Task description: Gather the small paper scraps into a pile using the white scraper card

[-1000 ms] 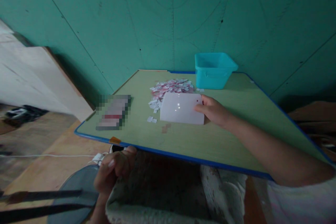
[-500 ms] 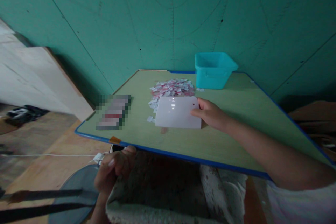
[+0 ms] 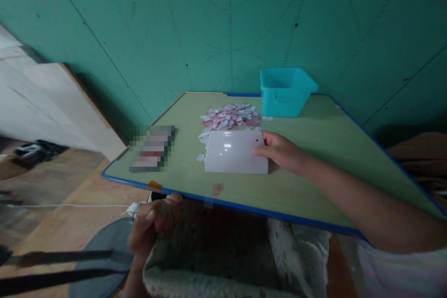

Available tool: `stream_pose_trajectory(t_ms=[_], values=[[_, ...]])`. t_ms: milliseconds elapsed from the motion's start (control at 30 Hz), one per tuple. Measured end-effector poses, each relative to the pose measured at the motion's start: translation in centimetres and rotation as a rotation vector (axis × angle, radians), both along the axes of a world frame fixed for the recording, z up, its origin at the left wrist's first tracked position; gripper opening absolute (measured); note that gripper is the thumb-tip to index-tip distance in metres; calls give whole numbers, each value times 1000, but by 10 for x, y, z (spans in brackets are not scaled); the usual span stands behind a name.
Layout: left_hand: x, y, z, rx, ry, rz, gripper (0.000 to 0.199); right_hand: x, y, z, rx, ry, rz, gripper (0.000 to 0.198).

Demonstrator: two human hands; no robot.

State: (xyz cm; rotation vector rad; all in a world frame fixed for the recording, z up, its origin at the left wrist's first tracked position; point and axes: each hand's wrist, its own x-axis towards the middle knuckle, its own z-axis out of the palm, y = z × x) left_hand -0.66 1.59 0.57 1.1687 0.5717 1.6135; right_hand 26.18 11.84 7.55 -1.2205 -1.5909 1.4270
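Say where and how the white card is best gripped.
Probably by its right edge near the hole, coming from the right, thumb on top: the card is broad and thin, and scraps lie along its far edge. The right hand grips it there.

1 head view, forward-down over tabletop (image 3: 286, 195)
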Motion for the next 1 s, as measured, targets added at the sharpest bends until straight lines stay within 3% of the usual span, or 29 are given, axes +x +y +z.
stream_pose_trajectory(t_ms=[533,1000], values=[[3,3,1,32,14,-18,26,-4,-10,6,35,-20,130,23],[5,0,3,-35,-22,9,25,-6,-21,10,97,-103,288,19]])
